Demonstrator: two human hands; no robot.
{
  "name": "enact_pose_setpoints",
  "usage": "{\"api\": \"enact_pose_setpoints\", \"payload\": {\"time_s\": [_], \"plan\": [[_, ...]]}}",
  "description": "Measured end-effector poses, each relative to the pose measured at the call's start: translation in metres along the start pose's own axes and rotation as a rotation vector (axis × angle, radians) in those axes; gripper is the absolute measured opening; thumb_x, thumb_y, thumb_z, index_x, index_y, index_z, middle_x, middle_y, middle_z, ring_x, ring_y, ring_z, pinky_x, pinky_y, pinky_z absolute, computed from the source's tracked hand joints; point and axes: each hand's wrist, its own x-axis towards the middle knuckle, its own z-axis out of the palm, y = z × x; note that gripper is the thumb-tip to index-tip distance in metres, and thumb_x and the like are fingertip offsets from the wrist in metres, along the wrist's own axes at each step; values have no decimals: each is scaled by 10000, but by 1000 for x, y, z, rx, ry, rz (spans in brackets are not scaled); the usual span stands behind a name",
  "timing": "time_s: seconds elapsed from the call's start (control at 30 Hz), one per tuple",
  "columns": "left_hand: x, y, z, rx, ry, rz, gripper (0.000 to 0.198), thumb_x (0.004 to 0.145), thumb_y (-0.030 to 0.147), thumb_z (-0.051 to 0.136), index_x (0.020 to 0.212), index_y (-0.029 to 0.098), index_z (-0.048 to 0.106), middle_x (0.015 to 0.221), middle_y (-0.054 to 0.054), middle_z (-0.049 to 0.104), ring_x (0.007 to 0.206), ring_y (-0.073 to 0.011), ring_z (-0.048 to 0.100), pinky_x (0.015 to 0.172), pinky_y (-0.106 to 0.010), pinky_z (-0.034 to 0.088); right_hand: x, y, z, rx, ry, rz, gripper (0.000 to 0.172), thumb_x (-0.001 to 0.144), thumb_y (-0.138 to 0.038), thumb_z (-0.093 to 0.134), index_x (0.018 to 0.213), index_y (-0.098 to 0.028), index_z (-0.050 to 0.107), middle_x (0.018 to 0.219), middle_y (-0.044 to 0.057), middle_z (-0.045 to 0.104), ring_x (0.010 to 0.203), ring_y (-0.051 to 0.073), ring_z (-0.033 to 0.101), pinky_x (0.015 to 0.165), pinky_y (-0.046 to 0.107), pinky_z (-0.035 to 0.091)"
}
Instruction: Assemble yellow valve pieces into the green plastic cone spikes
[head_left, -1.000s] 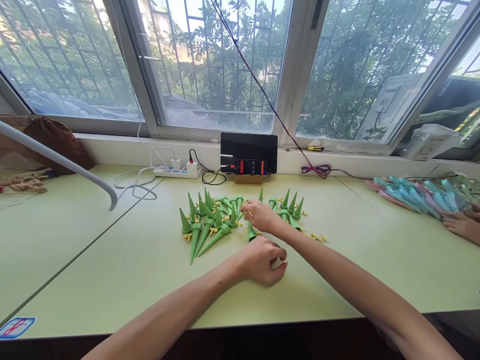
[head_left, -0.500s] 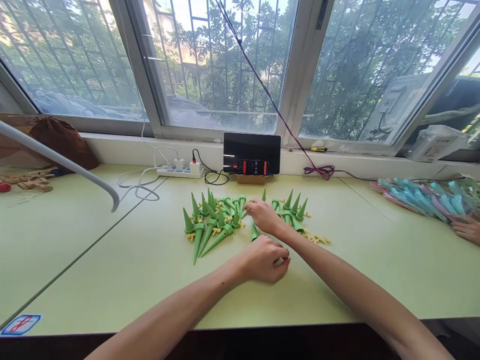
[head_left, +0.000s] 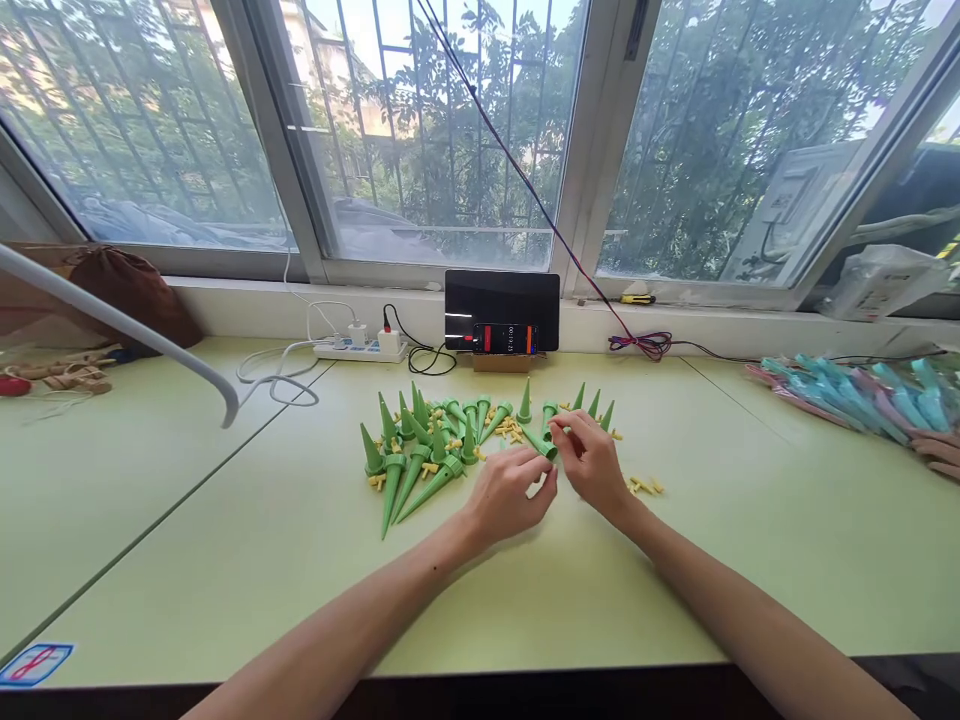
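My left hand [head_left: 516, 490] is closed on a green plastic watering spike [head_left: 536, 442], whose wide open end faces right. Close against that end, my right hand [head_left: 591, 458] pinches with thumb and forefinger; whatever is between the fingertips is too small to make out. To the left stands and lies a group of similar green spikes [head_left: 409, 475], some upright with tips up, some on their sides. Small yellow T-shaped valves [head_left: 510, 430] lie in a pile behind my left hand. More yellow valves [head_left: 645, 486] are scattered right of my right wrist, and a few upright spikes [head_left: 592, 404] show behind that hand.
A phone [head_left: 510, 339] with a running timer leans on a black tablet [head_left: 502, 295] at the back. Beside it are a power strip [head_left: 360, 348] and cables. A white curved rod [head_left: 150, 345] crosses the left. Another person's hand [head_left: 941, 450] touches blue and pink packets [head_left: 862, 395] at far right.
My right hand has come back from the yellow pile, toward me and rightward, to the spike's open end. My left hand has shifted slightly up and left with the spike.
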Motion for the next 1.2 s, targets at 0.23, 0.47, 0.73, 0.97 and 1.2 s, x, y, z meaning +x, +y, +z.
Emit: {"api": "enact_pose_setpoints", "payload": {"time_s": [0.23, 0.47, 0.73, 0.97, 1.2], "plan": [[1, -15, -4, 14, -28, -325, 111, 906, 201, 520, 831, 204, 603, 762, -9, 633, 670, -133, 565, 638, -260, 431, -2, -1, 8, 185, 6, 205, 239, 968, -418, 544, 939, -196, 630, 836, 31, 642, 556, 123, 507, 521, 266, 412], [4, -20, -7, -58, -58, -388, 131, 933, 244, 528, 879, 196, 637, 814, -21, 616, 724, -148, 567, 680, -281, 455, -4, 2, 14, 281, -62, 246, 261, 944, -429, 581, 884, -183, 646, 764, 13, 629, 578, 120, 513, 531, 243, 404], [2, -22, -5, -146, -70, -374, 226, 1000, 237, 442, 915, 190, 646, 843, -42, 615, 761, -157, 562, 716, -289, 466, -2, -4, 12, 295, -77, 258, 281, 933, -447, 587, 857, -181, 638, 702, 2, 612, 565, 119, 500, 528, 236, 402], [3, -22, -6, -154, -72, -369, 227, 999, 207, 426, 874, 193, 615, 852, -34, 626, 767, -151, 557, 705, -279, 455, -4, -1, 12, 278, -94, 250, 282, 970, -443, 528, 864, -193, 607, 702, -4, 599, 531, 108, 476, 494, 227, 392], [3, -23, -5, -170, -90, -377, 248, 1007, 217, 404, 867, 197, 608, 837, -31, 617, 753, -152, 537, 709, -284, 442, -4, 1, 11, 315, -118, 265, 298, 965, -478, 530, 898, -197, 602, 739, 7, 620, 502, 106, 500, 461, 224, 411]]}}
